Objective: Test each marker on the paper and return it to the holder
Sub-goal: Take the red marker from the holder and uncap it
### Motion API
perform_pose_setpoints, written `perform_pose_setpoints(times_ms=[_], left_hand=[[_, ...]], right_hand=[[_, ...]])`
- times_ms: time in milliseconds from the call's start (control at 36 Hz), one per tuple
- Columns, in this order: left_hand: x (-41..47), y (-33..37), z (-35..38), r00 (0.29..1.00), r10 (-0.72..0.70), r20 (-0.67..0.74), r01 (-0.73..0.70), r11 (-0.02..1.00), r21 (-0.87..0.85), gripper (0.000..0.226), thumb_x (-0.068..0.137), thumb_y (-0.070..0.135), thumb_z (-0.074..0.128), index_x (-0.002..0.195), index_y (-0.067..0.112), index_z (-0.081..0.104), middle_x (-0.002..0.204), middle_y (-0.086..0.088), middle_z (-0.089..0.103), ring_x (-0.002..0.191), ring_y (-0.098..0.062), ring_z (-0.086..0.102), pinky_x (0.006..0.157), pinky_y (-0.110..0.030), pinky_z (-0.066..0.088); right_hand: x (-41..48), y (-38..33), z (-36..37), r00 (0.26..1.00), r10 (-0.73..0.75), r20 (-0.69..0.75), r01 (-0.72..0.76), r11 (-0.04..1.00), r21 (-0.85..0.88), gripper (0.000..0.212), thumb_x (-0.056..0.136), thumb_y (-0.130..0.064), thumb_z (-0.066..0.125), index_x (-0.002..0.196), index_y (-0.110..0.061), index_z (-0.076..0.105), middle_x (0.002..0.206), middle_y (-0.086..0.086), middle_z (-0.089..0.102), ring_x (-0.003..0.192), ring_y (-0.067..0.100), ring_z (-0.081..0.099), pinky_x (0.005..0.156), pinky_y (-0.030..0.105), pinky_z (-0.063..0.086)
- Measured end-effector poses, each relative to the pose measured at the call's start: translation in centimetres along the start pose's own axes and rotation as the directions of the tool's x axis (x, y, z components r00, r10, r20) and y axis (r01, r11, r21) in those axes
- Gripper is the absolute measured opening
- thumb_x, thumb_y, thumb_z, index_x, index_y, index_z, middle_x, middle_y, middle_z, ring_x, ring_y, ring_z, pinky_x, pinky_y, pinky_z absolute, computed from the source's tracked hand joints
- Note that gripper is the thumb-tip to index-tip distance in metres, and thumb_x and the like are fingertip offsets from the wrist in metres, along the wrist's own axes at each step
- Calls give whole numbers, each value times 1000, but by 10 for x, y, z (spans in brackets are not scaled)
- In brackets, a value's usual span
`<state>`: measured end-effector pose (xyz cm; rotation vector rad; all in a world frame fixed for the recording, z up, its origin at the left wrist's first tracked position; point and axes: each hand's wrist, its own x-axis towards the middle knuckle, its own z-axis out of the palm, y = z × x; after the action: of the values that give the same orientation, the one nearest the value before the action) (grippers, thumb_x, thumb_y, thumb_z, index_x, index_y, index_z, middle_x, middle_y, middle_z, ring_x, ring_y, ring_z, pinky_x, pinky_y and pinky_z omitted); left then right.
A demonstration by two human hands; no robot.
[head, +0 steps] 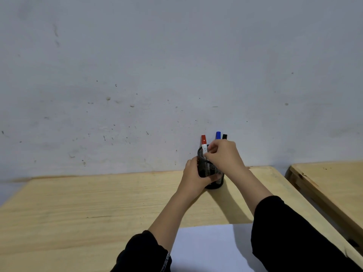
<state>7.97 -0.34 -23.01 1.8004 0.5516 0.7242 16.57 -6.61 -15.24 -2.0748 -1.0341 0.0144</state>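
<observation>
A black mesh holder [208,169] stands at the far edge of the wooden table [78,209], tilted slightly toward me. My left hand [193,177] is wrapped around its left side. Three markers stick out of it: one with a red cap [203,139], one with a blue cap [218,135] and one with a black cap [224,136]. My right hand [224,154] is above the rim, its fingertips pinching the white barrel of the red-capped marker. The lower parts of the blue and black markers are hidden behind that hand. A white sheet of paper [212,250] lies near me between my forearms.
A grey, scuffed wall [137,75] rises directly behind the table. A second wooden table [330,179] stands to the right, separated by a narrow gap. Black sleeves cover both my forearms near the bottom of the view.
</observation>
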Motion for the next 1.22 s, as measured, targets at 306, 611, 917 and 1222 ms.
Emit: perform_pose_setpoints(times_ms=[306, 611, 917, 1222], left_hand=[[-2, -5, -1, 1000, 2, 2, -2, 1000, -1, 58, 68, 31, 81, 116, 28, 50, 115, 6, 49, 109, -10, 55, 92, -29, 49], [0, 0, -2, 999, -26, 26, 25, 999, 30, 58, 65, 35, 81, 114, 29, 51, 117, 3, 51, 109, -15, 58, 94, -40, 52], [-9, 11, -3, 998, -65, 5, 64, 998, 26, 55, 66, 31, 81, 113, 19, 55, 115, -6, 51, 102, -18, 62, 76, -18, 54], [-32, 52, -20, 991, -73, -116, 77, 997, 25, 11, 85, 5, 64, 93, 10, 58, 78, 4, 58, 70, -5, 54, 56, -8, 43]], right_hand=[[9, -3, 2, 999, 6, 46, -4, 1000, -26, 5, 77, -6, 64, 80, -5, 68, 83, 10, 66, 78, 21, 62, 76, 30, 52], [12, -8, 4, 990, 48, 131, -43, 998, -42, 5, 78, -7, 64, 77, -9, 59, 87, 11, 62, 78, 23, 58, 66, 27, 46], [-4, -10, -16, 997, -1, -82, 25, 957, 291, 8, 80, -8, 66, 81, -12, 59, 75, 2, 59, 68, 12, 54, 53, 5, 40], [-58, -43, -74, 940, -155, -304, 295, 819, 493, 15, 87, -11, 60, 89, -25, 54, 92, -8, 60, 79, 6, 60, 64, 10, 47]])
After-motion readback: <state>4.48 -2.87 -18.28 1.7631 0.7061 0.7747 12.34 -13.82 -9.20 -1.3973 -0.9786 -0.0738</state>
